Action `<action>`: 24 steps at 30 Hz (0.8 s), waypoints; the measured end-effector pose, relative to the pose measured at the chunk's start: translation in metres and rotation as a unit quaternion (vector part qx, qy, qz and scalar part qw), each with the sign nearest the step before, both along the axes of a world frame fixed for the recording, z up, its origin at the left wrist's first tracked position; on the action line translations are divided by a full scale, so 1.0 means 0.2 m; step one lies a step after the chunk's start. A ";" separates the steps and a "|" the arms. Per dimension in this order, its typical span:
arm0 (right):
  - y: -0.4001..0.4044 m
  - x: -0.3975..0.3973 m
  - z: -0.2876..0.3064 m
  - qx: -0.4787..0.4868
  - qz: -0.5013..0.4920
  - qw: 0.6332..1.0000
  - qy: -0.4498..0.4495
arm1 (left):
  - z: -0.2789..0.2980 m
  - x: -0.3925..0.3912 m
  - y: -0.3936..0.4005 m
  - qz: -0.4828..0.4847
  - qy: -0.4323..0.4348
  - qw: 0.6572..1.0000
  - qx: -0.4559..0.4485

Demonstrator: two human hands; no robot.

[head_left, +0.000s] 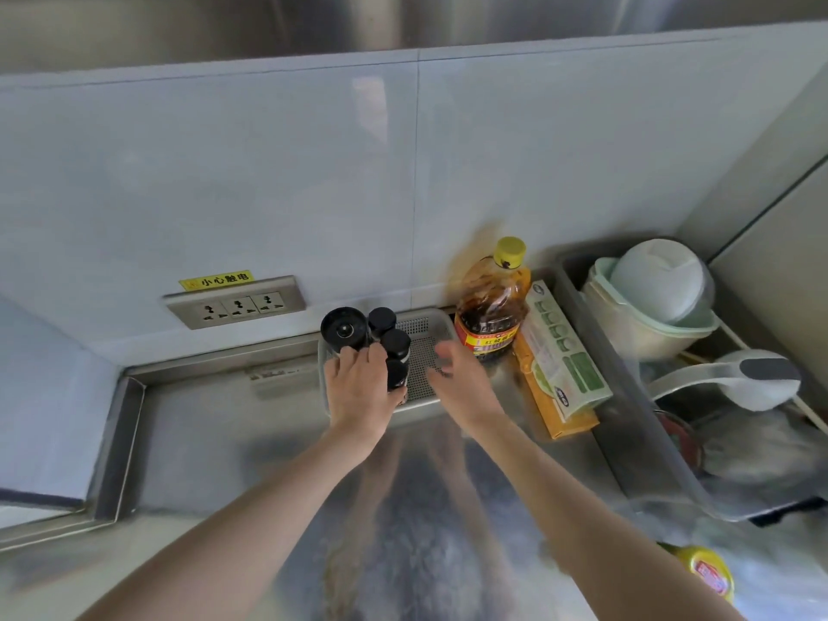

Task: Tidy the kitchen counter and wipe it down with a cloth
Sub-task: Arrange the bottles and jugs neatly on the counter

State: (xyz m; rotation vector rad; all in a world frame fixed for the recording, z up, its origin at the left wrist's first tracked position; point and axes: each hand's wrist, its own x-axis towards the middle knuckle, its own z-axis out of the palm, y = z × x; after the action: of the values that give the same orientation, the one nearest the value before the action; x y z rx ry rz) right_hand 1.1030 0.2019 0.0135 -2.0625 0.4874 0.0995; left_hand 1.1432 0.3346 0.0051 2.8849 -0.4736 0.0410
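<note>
A perforated plastic basket (425,333) stands on the steel counter (224,432) against the back wall. In its left half stand a large black-lidded jar (344,329) and three small black-capped bottles (394,342). My left hand (358,387) reaches over the basket's front left, its fingers against the jar and the nearest small bottle. My right hand (457,378) hovers over the basket's right part, blurred, fingers spread and holding nothing. No cloth is in view.
An oil bottle with a yellow cap (493,307) stands right of the basket, next to a green-and-orange box (560,365). A grey bin (627,396) at the right holds bowls (654,298) and a ladle (739,378). A socket strip (235,302) is on the wall. A yellow lid (703,571) lies front right.
</note>
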 end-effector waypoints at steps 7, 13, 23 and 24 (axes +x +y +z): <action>0.11 0.32 -0.05 0.017 0.049 0.993 0.108 | -0.02 -0.02 0.11 0.029 -0.016 0.995 -0.094; 0.14 0.33 -0.05 0.057 0.019 0.994 0.094 | 0.00 -0.02 0.17 0.056 0.022 0.992 -0.109; 0.15 0.32 -0.05 0.023 0.033 0.995 0.091 | -0.01 -0.01 0.17 0.066 0.035 0.988 -0.133; 0.16 0.32 -0.05 0.014 0.034 0.995 0.091 | -0.01 -0.01 0.17 0.068 0.036 0.988 -0.133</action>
State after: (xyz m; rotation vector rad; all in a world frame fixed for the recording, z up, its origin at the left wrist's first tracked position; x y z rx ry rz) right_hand 1.1671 0.2335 0.0032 -2.0523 0.5251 0.3352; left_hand 1.1422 0.3684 0.0025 2.6397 -0.2371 0.0195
